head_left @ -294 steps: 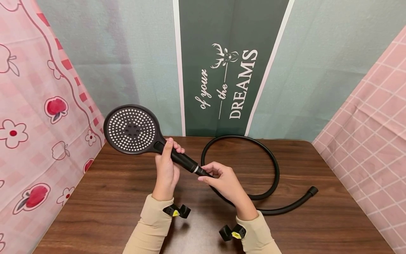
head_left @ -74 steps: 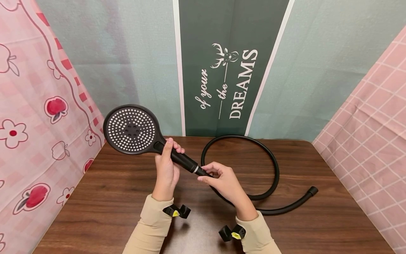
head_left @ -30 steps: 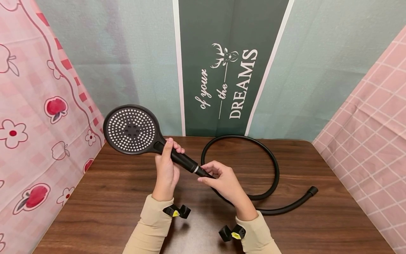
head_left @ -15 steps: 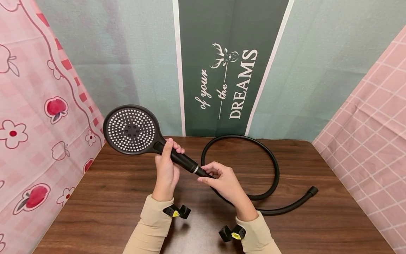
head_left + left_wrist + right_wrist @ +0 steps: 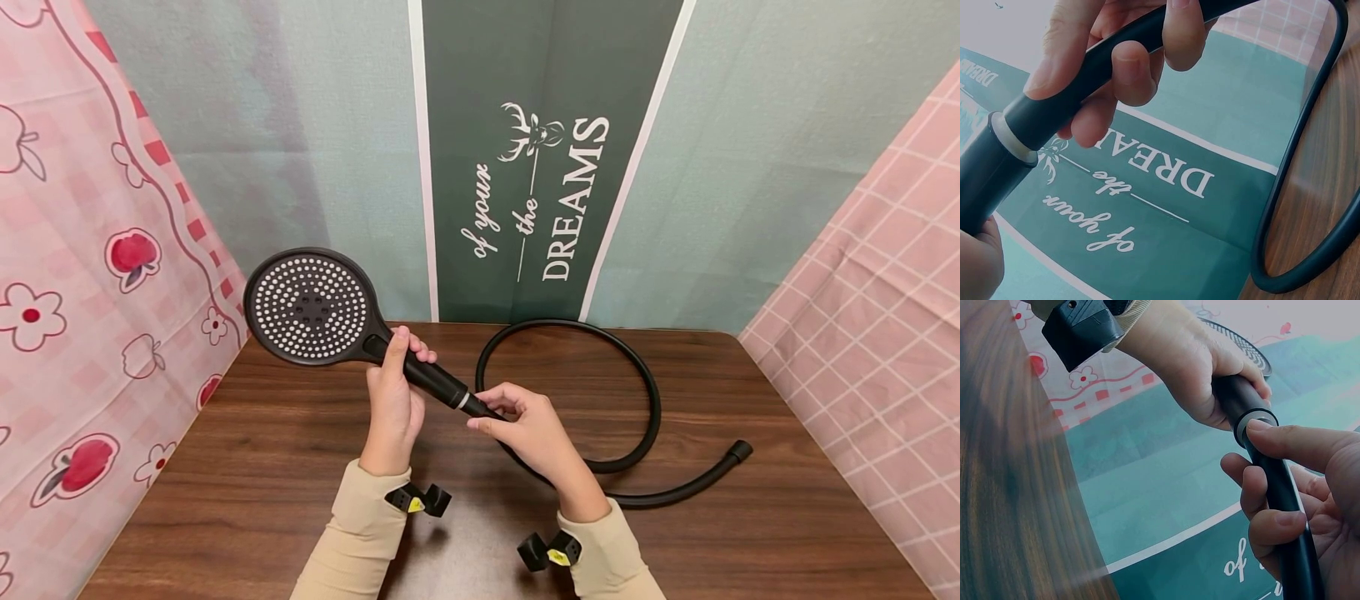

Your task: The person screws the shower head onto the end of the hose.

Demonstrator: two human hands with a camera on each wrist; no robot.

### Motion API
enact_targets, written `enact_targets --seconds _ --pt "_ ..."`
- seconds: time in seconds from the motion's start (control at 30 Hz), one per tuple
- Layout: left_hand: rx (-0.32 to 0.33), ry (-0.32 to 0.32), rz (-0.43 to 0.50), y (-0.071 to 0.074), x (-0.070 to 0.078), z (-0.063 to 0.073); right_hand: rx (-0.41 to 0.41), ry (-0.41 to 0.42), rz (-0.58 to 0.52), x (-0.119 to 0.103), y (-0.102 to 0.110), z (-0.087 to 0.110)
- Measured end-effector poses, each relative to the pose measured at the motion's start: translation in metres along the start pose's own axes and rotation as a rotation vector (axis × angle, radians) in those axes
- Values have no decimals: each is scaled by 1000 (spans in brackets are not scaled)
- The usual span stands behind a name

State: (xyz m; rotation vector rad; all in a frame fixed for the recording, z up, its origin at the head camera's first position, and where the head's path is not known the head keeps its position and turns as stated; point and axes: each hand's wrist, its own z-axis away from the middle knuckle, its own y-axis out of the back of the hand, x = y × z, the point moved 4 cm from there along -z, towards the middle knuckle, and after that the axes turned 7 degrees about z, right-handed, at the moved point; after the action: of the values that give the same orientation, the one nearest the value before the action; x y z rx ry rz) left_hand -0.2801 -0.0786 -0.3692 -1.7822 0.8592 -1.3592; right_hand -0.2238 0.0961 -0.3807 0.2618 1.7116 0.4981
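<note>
A black handheld shower head (image 5: 311,307) with a round face of white nozzles is held tilted over the table, its face toward the head camera. My left hand (image 5: 394,408) grips its handle (image 5: 435,381), thumb along the front. At the handle's lower end a pale ring (image 5: 1013,139) shows between it and the end fitting of a black hose (image 5: 658,408). My right hand (image 5: 531,427) holds that fitting (image 5: 1272,469) between thumb and curled fingers, right below the ring. From there the hose loops over the table to a free end (image 5: 739,452) at the right.
The brown wooden table (image 5: 300,508) reaches back to a green and teal cloth (image 5: 360,167) with white lettering. Pink patterned cloth (image 5: 82,292) hangs at the left, pink checked cloth (image 5: 885,350) at the right. Small black cameras (image 5: 435,500) sit on both wrists.
</note>
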Motion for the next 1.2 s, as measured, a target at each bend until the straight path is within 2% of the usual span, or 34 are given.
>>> enact_targets --seconds 1.2 --pt "-3 0 2 1 0 -1 -21 -14 -4 0 -2 0"
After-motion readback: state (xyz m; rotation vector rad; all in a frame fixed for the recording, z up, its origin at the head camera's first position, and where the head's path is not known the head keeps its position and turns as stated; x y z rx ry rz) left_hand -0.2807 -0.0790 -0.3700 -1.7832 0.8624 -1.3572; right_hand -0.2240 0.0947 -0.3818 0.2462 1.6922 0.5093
